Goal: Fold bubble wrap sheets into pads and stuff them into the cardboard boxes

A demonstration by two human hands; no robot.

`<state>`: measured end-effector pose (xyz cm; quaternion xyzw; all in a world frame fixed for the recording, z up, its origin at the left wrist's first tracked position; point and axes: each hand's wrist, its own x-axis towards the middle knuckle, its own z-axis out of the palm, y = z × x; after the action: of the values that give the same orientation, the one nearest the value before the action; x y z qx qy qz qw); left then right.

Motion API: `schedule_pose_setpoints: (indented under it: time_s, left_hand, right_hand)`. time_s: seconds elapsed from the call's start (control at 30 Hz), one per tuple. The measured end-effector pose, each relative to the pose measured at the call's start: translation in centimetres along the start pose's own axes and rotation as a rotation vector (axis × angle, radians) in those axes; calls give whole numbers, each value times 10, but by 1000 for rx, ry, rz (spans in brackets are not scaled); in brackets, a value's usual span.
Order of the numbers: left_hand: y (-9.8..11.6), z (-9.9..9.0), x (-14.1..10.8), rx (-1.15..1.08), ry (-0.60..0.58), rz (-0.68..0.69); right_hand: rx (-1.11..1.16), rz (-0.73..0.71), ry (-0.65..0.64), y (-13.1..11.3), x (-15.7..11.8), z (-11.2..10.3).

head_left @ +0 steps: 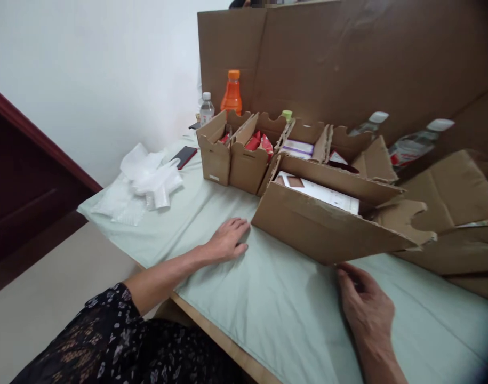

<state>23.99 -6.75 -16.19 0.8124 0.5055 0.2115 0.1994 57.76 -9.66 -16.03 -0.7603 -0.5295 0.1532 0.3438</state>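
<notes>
A long open cardboard box [327, 229] lies on the pale green cloth [276, 304], with a white flat packet [319, 191] inside it. My left hand [228, 240] rests flat on the cloth, fingers spread, its tips right at the box's near left corner. My right hand [364, 304] sits under the box's front lower edge, fingers curled against the cardboard. Whether it grips the edge is unclear.
Behind stand smaller cardboard bins [244, 152] holding red packets [260, 143] and white packs. An orange bottle [232, 93], clear water bottles [206, 108] and a tall cardboard sheet [348, 58] are at the back. Crumpled white plastic [148, 178] and a dark phone [183, 156] lie left.
</notes>
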Motion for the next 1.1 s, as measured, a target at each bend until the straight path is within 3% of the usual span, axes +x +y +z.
schedule_pose_setpoints:
  time_s: [0.07,0.17,0.3,0.4,0.5,0.7,0.87,1.0,1.1]
  left_hand:
    - [-6,-7,-35,137,-32,9]
    - [-27,-25,-84,246,27,-75]
    - [-62,-69,-119,380,321,-305]
    - [-82,-107,-121,483,529,-399]
    - [-97,-132,-113,531,584,-456]
    - [-116,-135,-95,524,551,-510]
    - [-93,-129,-93,519,695,-358]
    - [-50,-125,-93,507,804,-125]
    - [-13,-105,-94,455,793,-5]
  right_hand:
    - [-3,1,4,-4,-1,-2]
    - [-16,-7,-3,-6,0,-4]
    - [-33,-26,-15,-2,3,-2]
    - [-37,-57,7,3,5,1]
    - [-42,-59,17,6,7,3]
    - [-47,-53,16,4,8,3]
    - [-55,-13,-2,0,7,1]
    - [-50,-19,-12,1,7,2]
    - [-42,-53,0,7,8,4]
